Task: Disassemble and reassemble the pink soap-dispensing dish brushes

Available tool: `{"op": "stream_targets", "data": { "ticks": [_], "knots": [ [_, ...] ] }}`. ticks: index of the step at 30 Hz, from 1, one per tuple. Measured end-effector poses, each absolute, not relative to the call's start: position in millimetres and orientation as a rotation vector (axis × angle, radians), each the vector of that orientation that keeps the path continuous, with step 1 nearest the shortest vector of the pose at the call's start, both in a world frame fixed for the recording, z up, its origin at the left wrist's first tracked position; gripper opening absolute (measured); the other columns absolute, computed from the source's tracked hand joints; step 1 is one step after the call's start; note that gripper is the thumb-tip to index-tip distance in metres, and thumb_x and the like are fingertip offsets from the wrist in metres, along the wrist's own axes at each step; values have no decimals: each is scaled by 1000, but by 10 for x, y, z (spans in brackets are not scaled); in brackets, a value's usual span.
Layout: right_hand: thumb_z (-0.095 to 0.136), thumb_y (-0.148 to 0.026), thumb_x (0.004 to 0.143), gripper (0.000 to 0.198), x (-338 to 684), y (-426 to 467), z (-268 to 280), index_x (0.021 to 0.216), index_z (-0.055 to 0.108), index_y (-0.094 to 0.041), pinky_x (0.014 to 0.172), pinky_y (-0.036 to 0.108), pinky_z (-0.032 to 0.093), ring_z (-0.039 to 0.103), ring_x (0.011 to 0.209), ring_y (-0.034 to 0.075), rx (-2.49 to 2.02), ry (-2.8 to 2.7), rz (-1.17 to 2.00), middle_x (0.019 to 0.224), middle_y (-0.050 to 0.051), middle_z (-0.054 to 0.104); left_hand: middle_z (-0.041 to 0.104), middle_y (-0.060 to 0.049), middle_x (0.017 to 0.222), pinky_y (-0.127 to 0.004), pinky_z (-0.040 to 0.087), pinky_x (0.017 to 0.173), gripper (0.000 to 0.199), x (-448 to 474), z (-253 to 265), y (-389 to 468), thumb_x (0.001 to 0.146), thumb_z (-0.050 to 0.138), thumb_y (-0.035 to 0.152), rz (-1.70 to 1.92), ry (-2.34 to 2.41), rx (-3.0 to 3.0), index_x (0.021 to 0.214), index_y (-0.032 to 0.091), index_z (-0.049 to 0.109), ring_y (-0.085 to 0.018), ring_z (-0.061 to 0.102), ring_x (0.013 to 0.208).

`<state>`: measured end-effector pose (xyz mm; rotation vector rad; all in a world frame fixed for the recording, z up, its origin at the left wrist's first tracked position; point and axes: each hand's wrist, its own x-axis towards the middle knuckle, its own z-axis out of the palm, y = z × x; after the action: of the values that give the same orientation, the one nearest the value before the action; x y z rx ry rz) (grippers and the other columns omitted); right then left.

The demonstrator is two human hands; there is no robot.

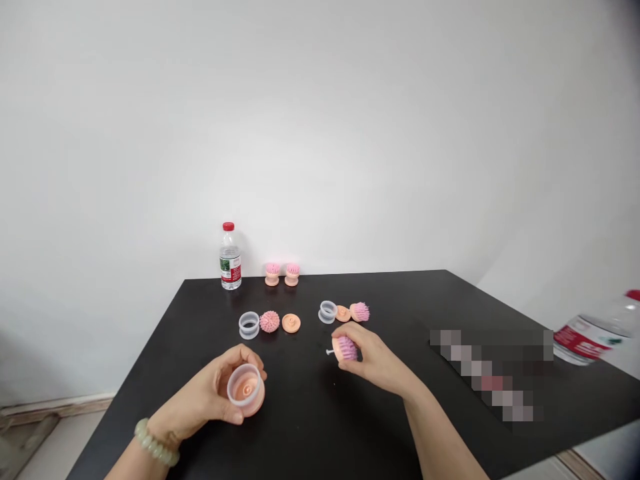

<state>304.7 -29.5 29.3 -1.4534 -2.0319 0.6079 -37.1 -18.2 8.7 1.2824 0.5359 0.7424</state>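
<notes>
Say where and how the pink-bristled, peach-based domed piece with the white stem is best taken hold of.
Pinch the round peach base across its rim, probably from the right, the side of the pink bristles, where the right hand holds it: the white stem juts out leftward and would likely obstruct a grip there.

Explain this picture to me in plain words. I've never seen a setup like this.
There is no machine here, just a person's two bare hands. The single picture comes from a camera worn on the head, looking forward and down.

The left hand holds a round peach piece with a translucent rim. The right hand holds a pink brush head with a short pale stem.

On the black table lie two translucent rings, two peach discs and two more bristle heads. Two small brushes and a water bottle stand near the wall.
</notes>
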Motion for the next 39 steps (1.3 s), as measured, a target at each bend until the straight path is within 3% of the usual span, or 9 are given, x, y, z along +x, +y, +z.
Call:
{"op": "stream_targets", "data": {
  "ticks": [8, 13, 19, 22, 25, 28, 30, 33, 39],
  "knots": [
    [54, -19, 77, 33, 3694, -372, -180, 109, 57, -23, 97, 42, 48, 60, 108, 26, -1759, -1754, 204, 116, 6, 60, 61, 2, 91, -25, 35, 66, 54, -189, 68, -254, 56, 92, 29, 720, 619, 1299, 97, 24, 58, -12, 50, 74],
    [59, -18, 75, 38, 3835, -327, -378, 113, 58, -23, 102, 43, 46, 59, 114, 27, -1788, -1712, 176, 120, 7, 59, 61, 2, 83, -26, 37, 65, 51, -171, 42, -212, 56, 90, 36, 771, 749, 1375, 96, 23, 61, -15, 52, 73],
    [67, -20, 75, 63, 3834, -362, -395, 135, 50, -26, 107, 46, 45, 52, 127, 28, -1763, -1693, 165, 137, 8, 53, 68, -3, 98, -32, 46, 85, 45, -113, 32, -198, 65, 85, 37, 821, 979, 1542, 103, 23, 66, -25, 62, 95],
    [67, -25, 81, 56, 3734, -408, -319, 134, 51, -25, 106, 52, 45, 48, 131, 32, -1623, -1651, -12, 137, 10, 55, 68, -4, 104, -34, 45, 91, 40, -8, 11, -238, 74, 80, 38, 806, 962, 1642, 108, 23, 64, -25, 63, 99],
    [65, -27, 88, 38, 3478, -509, -200, 125, 58, -25, 106, 53, 45, 49, 129, 32, -1342, -1659, -166, 129, 11, 61, 66, -2, 96, -30, 45, 83, 38, 164, -15, -327, 75, 80, 38, 841, 886, 1578, 104, 23, 62, -21, 60, 90],
    [66, -25, 89, 30, 3086, -659, -117, 119, 62, -26, 96, 46, 53, 60, 114, 28, -1146, -1736, 33, 120, 9, 65, 63, 0, 90, -27, 43, 76, 42, 354, 16, -430, 67, 85, 37, 897, 837, 1327, 98, 22, 61, -17, 57, 84],
    [71, -28, 87, 37, 2811, -741, -118, 122, 61, -26, 85, 39, 58, 65, 99, 24, -1077, -1766, 353, 116, 9, 65, 63, 0, 89, -27, 43, 78, 44, 460, 80, -480, 63, 88, 32, 897, 819, 1198, 95, 21, 61, -17, 57, 86],
    [77, -39, 80, 52, 2500, -767, -199, 127, 58, -25, 78, 35, 60, 67, 93, 23, -974, -1676, 751, 114, 8, 64, 64, -2, 89, -30, 43, 82, 38, 572, 169, -515, 65, 87, 32, 865, 761, 1105, 92, 20, 62, -19, 58, 88],
    [74, -47, 82, 42, 2419, -690, -369, 115, 65, -23, 74, 34, 58, 66, 85, 22, -1012, -1494, 830, 98, 5, 64, 65, -2, 89, -30, 44, 81, 39, 694, -38, -471, 68, 86, 40, 958, 719, 1223, 91, 20, 61, -19, 59, 88]
  ]
}}
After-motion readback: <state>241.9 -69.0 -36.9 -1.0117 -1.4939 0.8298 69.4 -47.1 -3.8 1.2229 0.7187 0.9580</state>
